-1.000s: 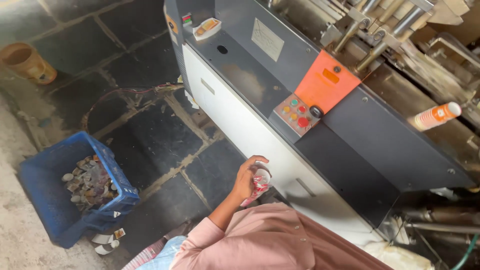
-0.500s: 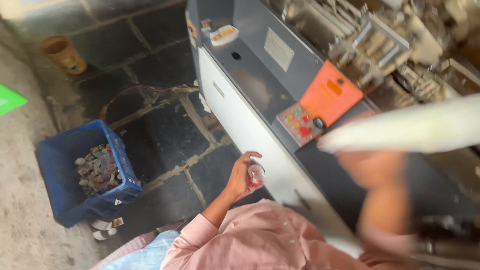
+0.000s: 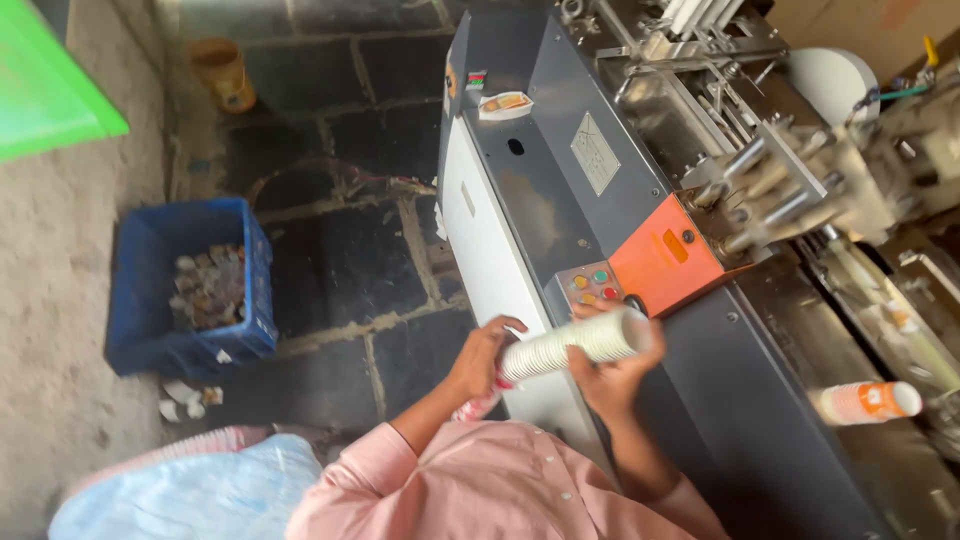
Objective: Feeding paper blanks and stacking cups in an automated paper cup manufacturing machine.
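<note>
Beside the grey machine (image 3: 560, 200), both hands, left (image 3: 480, 355) and right (image 3: 610, 375), grasp a stack of paper cups (image 3: 575, 345): light, crushable, best gripped at both ends.

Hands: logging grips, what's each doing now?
Left hand: closed on the stack of paper cups.
Right hand: closed on the same stack.

A stack of paper cups (image 3: 578, 344) lies sideways between the left hand (image 3: 483, 352) and the right hand (image 3: 612, 378), just in front of the machine (image 3: 560, 200) and below its button panel (image 3: 592, 287). A crate (image 3: 150, 300) of scraps sits on the floor (image 3: 340, 260) well to the left. Another cup stack (image 3: 866, 402) rests on the machine at right.
</note>
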